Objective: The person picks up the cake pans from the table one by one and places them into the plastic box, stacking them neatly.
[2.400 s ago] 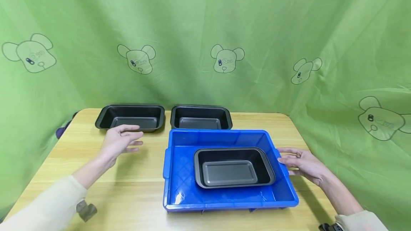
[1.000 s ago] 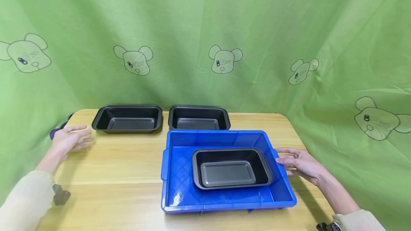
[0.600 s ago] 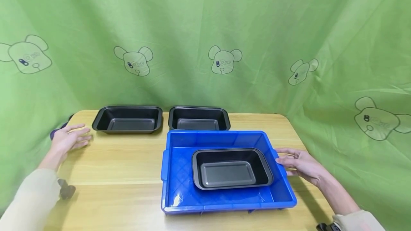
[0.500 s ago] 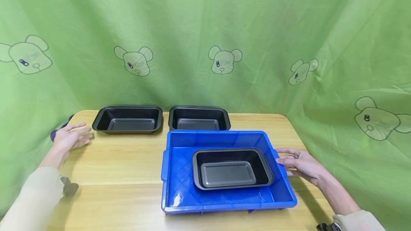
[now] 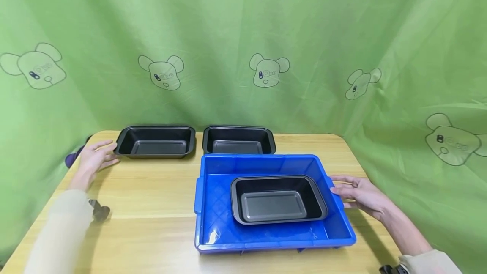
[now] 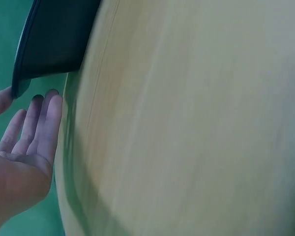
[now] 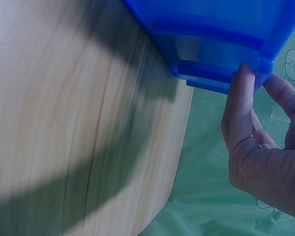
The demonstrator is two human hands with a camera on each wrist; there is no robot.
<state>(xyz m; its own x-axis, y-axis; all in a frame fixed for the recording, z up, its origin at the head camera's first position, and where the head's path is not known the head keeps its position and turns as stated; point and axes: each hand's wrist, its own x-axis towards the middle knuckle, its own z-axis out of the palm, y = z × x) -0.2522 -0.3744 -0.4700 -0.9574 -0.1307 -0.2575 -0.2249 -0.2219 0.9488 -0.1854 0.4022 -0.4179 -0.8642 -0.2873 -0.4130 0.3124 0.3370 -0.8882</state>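
with left hand (image 5: 97,157), fingers wide, touches left end of far-left pan (image 5: 156,149) on bench (image 5: 152,198) | with right hand (image 5: 361,193), pinches right rim of blue tray (image 5: 217,231), nearest pan (image 5: 274,206) inside | just beyond tray: far-middle pan (image 5: 237,145)

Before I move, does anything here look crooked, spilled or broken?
Nothing looks spilled or broken. Only the black pan in the blue tray seems off: it sits right of centre, leaving a wider gap left.
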